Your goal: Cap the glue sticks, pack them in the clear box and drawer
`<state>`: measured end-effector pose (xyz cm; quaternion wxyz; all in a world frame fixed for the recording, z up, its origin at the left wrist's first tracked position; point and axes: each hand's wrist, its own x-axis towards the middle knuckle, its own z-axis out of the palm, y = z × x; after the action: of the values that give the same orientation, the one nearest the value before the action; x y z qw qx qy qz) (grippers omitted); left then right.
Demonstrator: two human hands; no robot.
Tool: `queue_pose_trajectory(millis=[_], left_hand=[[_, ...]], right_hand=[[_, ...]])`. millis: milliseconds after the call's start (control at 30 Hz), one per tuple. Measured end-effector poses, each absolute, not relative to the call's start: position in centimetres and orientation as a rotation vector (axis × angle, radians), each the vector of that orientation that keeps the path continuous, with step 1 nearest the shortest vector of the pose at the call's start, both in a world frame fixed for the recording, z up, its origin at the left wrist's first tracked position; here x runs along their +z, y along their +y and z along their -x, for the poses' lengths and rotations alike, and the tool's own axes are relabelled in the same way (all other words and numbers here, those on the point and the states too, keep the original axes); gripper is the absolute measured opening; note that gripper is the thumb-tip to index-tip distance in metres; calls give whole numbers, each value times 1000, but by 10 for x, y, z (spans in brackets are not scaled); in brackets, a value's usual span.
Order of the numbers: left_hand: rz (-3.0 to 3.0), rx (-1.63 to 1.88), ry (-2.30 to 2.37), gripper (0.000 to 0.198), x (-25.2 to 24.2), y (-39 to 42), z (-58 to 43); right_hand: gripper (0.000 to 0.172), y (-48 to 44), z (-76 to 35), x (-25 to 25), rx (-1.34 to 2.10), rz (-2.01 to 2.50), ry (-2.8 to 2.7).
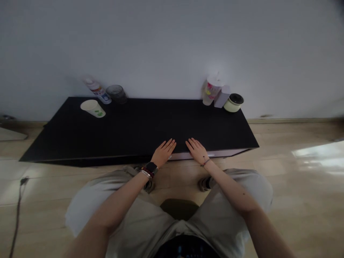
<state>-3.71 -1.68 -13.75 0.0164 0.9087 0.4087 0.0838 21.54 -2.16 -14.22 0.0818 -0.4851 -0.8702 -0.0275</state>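
My left hand lies flat on the front edge of a black table, fingers stretched out and holding nothing. A watch and bracelets circle that wrist. To its right, my right hand rests palm down on the same edge, also with straight fingers and nothing in it. At the table's back left stand a white paper cup with green marks, a dark clear cup and a white spray can. Along the back right are a flowered tumbler, a pale box and a cream jar with a black lid.
A grey wall rises directly behind the table. My legs are spread on either side in front of it, over a pale tiled floor. A dark cable runs along the floor at the left.
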Motion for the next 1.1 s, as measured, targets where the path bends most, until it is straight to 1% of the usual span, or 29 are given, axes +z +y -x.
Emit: queue_pose_trajectory(millis=[267, 400, 567, 633, 700, 733, 800, 867, 900, 933, 967, 1033, 1100], left_hand=[[-2792, 265, 1307, 61, -140, -18, 34], [-2745, 257, 1354, 63, -137, -20, 30], [-2661, 151, 1358, 69, -118, -27, 25], [-2601, 61, 1258, 64, -103, -31, 26], [-2484, 3, 1117, 52, -81, -35, 28], [-2398, -1, 1038, 46, -67, -37, 30], [-2184, 30, 838, 40, -35, -37, 35], [-1937, 78, 603, 41, 0, -33, 41], [-1832, 123, 535, 41, 17, -30, 44], [-1735, 200, 490, 40, 33, -26, 46], [-1633, 340, 462, 41, 46, -21, 48], [-1362, 754, 403, 43, 66, -9, 49], [-1021, 1185, 366, 38, 75, 5, 47]], right_hand=[[53, -24, -215, -149, -88, 1462, -2569], [58, -26, -215, -146, -51, 1487, -2606], [72, -36, -211, -119, 90, 1587, -2708], [74, -43, -208, -101, 194, 1649, -2777], [70, -49, -203, -78, 388, 1680, -2877], [67, -50, -202, -65, 544, 1659, -2934], [61, -49, -200, -35, 998, 1482, -3012], [57, -43, -200, 1, 1540, 1049, -2935], [56, -39, -201, 19, 1768, 797, -2803], [54, -33, -202, 37, 1918, 580, -2644], [53, -28, -203, 53, 1976, 422, -2479], [53, -15, -203, 75, 1949, 231, -2137], [56, -2, -199, 82, 1818, 144, -1731]])
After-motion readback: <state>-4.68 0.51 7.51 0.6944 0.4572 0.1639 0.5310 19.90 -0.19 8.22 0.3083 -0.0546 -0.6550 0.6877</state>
